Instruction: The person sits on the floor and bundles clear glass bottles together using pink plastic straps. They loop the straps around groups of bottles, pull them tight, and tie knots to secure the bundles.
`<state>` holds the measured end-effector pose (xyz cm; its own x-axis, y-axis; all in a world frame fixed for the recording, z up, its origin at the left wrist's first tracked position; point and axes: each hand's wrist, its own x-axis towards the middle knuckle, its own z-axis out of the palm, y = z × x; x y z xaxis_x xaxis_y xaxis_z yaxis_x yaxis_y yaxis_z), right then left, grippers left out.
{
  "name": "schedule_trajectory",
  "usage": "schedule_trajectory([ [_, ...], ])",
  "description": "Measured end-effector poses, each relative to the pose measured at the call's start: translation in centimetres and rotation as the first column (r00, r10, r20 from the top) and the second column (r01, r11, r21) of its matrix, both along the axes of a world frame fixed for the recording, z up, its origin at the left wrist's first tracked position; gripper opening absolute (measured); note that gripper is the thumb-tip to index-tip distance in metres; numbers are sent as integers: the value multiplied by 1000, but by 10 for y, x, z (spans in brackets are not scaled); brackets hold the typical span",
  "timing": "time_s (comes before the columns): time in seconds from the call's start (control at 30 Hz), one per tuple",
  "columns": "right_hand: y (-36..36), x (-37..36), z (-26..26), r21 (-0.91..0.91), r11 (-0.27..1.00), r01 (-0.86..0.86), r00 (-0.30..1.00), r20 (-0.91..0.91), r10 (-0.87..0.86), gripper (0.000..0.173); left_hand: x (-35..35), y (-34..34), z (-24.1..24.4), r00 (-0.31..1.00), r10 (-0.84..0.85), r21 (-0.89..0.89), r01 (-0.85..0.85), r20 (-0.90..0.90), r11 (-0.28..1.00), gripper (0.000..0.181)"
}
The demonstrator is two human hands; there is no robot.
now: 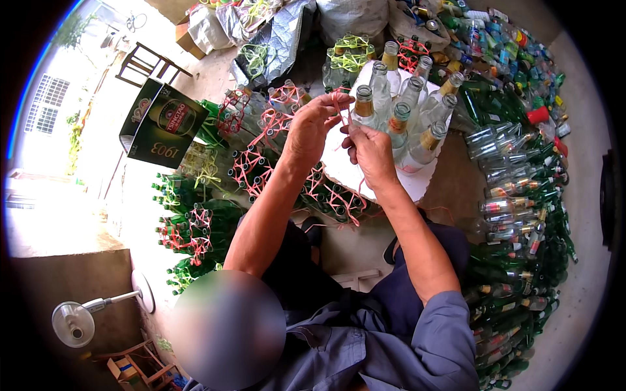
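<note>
Between both hands a length of red plastic twine [344, 115] is held above the near left part of a white board. My left hand [315, 119] pinches its upper part between thumb and fingers. Just to the right and lower, my right hand [369, 149] pinches the strand, and a thin end hangs down below it. Beside my fingers, several empty clear glass bottles stand upright in a loose group on the white board [342, 168]; the nearest one, a gold-necked bottle [364, 105], is right behind my fingertips. Whether it touches my hand cannot be told.
Bundles of green bottles [254, 171] tied with red twine stand at the left, near a Tsingtao carton [166, 122]. Loose glass bottles [508, 205] lie piled on the right, plastic bottles [508, 49] behind them. White sacks [352, 22] stand at the back. A fan [73, 322] is lower left.
</note>
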<state>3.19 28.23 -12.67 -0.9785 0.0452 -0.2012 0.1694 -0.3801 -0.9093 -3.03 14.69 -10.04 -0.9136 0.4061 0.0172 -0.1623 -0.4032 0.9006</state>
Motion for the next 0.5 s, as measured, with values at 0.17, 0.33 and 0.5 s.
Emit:
schedule_trajectory([
  [0.17,1,-3,2,14,999,40,999,-16,-40,30,5,7,16,999,0,-36,-2,-47,999,44],
  [0.33,-3,-3,12,14,998,66,998,-15,-66,28,10,15,24,993,45,-115,-57,-105,992,49],
  [0.5,-1,-2,16,49,993,104,994,-45,-102,26,17,19,37,967,39,-321,-122,-253,939,46],
])
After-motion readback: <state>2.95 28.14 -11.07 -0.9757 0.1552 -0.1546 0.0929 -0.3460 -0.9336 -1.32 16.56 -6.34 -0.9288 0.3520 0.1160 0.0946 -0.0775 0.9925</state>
